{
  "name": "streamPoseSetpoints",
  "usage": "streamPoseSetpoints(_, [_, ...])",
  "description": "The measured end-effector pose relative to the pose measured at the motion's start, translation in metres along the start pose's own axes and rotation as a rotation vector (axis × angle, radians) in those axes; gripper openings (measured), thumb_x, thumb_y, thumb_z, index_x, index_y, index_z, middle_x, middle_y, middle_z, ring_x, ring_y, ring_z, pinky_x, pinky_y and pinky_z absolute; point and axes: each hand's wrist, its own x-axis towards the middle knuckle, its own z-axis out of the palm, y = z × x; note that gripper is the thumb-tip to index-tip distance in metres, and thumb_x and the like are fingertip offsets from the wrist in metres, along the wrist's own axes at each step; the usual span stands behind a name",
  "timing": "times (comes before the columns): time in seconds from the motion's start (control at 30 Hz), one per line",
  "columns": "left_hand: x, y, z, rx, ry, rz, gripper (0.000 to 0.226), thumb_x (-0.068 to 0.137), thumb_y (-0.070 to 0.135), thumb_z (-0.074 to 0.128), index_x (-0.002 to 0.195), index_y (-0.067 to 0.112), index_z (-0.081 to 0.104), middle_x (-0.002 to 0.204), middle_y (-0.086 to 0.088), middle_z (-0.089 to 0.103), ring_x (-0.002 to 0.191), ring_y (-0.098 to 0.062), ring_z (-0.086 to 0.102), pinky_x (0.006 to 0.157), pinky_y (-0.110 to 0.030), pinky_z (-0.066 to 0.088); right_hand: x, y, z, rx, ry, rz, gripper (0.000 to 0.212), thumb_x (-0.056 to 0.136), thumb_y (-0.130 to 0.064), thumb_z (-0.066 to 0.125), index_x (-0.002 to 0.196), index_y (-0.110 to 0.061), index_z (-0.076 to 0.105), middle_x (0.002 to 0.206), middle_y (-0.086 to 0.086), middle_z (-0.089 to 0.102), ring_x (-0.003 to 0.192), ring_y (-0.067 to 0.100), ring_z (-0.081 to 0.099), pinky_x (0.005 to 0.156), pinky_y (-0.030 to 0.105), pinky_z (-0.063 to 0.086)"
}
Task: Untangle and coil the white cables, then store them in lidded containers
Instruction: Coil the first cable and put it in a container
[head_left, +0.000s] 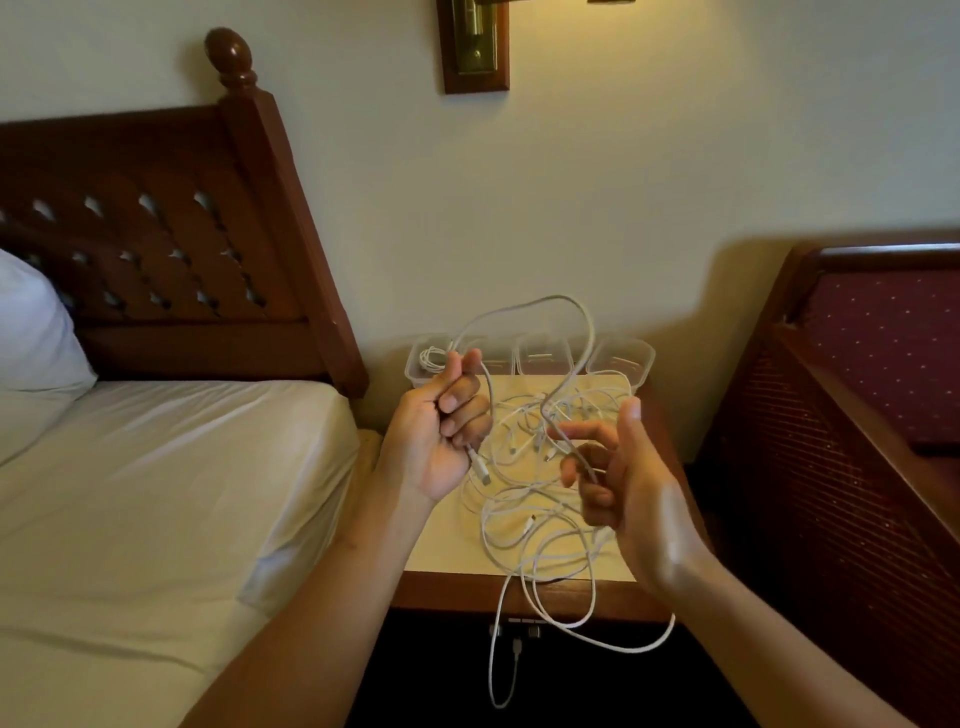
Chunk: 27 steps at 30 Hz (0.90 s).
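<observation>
i'm mid-untangle i reckon: left hand (441, 426) gripping one white cable (540, 301) by its plug, right hand (623, 478) loosely hooking its far end, above the tangle (545, 514) on the nightstand (441, 551), coiling next.

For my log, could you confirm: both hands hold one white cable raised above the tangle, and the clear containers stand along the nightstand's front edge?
Not quite. The head view shows the clear containers along the back edge of the nightstand, against the wall, not the front. Otherwise right: left hand and right hand hold one white cable raised above the tangle.
</observation>
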Motion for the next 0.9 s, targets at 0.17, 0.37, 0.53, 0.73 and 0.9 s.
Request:
streamPoseSetpoints(0.17, [0.006,0.017,0.000,0.263,0.159,-0.004,0.032,0.109,0.025,0.043,0.091,0.010,0.063,0.053,0.008,0.027,0.037,-0.005,0.021,0.036,-0.020,0.018,0.006,0.005,-0.013,-0.536,0.218,-0.145,0.023,0.107,-0.034,0.050,0.111,-0.020,0.068,0.084,-0.006,0.065,0.063,0.006,0.053,0.059,0.031,0.050])
streamPoseSetpoints(0.37, [-0.016,0.001,0.029,1.116,0.208,0.016,0.031,0.109,0.021,0.049,0.088,0.004,0.066,0.050,0.007,0.032,0.038,-0.006,0.022,0.037,-0.018,0.019,0.001,-0.025,-0.004,-0.482,0.590,-0.545,0.063,0.104,-0.046,0.033,0.160,-0.020,0.022,0.162,-0.003,0.028,0.144,0.007,0.030,0.121,0.037,0.027])
streamPoseSetpoints(0.53, [-0.016,-0.010,0.033,1.485,0.193,0.125,0.040,0.108,0.025,0.052,0.074,0.012,0.069,0.048,0.009,0.045,0.041,-0.004,0.038,0.049,-0.025,0.031,0.006,-0.032,0.002,-0.853,0.250,-0.875,0.061,0.100,-0.040,0.050,0.156,-0.022,0.036,0.165,-0.002,0.029,0.154,0.014,0.025,0.121,0.045,0.029])
streamPoseSetpoints(0.73, [-0.018,-0.007,0.031,1.977,0.288,0.270,0.033,0.108,0.032,0.045,0.087,0.015,0.065,0.083,-0.004,0.069,0.073,-0.025,0.064,0.061,-0.038,0.048,0.035,-0.062,-0.028,-0.578,-0.309,-0.428,0.052,0.075,-0.028,0.051,0.123,-0.032,0.072,0.137,-0.010,0.065,0.130,0.016,0.058,0.103,0.053,0.050])
streamPoseSetpoints(0.9, [-0.012,0.006,0.032,2.223,0.345,0.321,0.024,0.109,0.024,0.041,0.102,0.013,0.061,0.091,-0.012,0.068,0.081,-0.037,0.063,0.059,-0.036,0.030,0.045,-0.069,-0.037,-0.727,-0.696,-0.080,0.082,0.052,-0.006,0.050,0.129,-0.026,0.072,0.134,0.004,0.068,0.125,0.022,0.063,0.111,0.055,0.046])
